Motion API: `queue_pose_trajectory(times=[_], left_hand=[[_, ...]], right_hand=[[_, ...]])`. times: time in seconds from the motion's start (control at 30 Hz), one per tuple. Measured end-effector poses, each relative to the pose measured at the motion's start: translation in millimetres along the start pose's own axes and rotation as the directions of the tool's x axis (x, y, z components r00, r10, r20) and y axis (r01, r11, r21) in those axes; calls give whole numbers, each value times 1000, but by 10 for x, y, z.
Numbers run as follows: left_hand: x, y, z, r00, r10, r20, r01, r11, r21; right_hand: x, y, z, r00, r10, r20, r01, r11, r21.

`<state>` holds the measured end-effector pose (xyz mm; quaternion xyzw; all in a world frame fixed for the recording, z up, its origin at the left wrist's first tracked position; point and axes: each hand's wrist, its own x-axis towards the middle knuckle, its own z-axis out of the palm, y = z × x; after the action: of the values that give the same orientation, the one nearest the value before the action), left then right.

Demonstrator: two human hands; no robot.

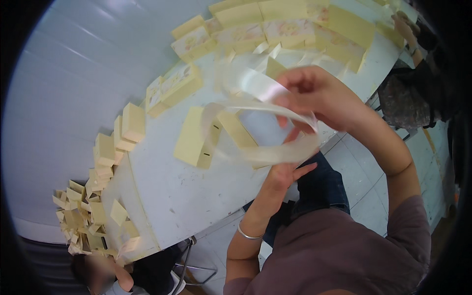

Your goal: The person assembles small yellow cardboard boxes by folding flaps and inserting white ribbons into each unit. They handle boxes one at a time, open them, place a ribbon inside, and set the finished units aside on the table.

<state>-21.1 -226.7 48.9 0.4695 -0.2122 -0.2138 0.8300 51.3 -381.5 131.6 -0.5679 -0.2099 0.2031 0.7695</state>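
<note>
Strips of glossy white ribbon [275, 155] hang in wide loops in front of me, blurred by motion. My right hand [312, 93] is closed on the ribbon at the upper side of the loops. Lower down, my left hand [284, 174] has the ribbon running across it and between its fingers; part of its grip is hidden behind the ribbon. Under the loops on the table lies a pale yellow box [191, 140] with two small dark slots. Beside it is another pale yellow box piece [235, 129], partly covered by the ribbon.
Yellow boxes with floral panels [290, 32] line the table's [162, 189] far side. Smaller boxes [132, 123] stand along the left, near a heap of open ones [83, 211]. One person [98, 273] sits at lower left; another person's hand [405, 29] shows at upper right.
</note>
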Motion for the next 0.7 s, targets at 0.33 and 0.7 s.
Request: queue_pose_trajectory(times=[0.33, 0.7], left_hand=[[-326, -222, 6, 985, -5, -174, 23, 995, 101], [-1203, -1666, -431, 828, -490, -273, 491, 868, -68]], right_hand=[[-1252, 462, -394, 956, -1, -292, 23, 997, 70], [-1186, 415, -1034, 688, -328, -647, 428, 904, -3]])
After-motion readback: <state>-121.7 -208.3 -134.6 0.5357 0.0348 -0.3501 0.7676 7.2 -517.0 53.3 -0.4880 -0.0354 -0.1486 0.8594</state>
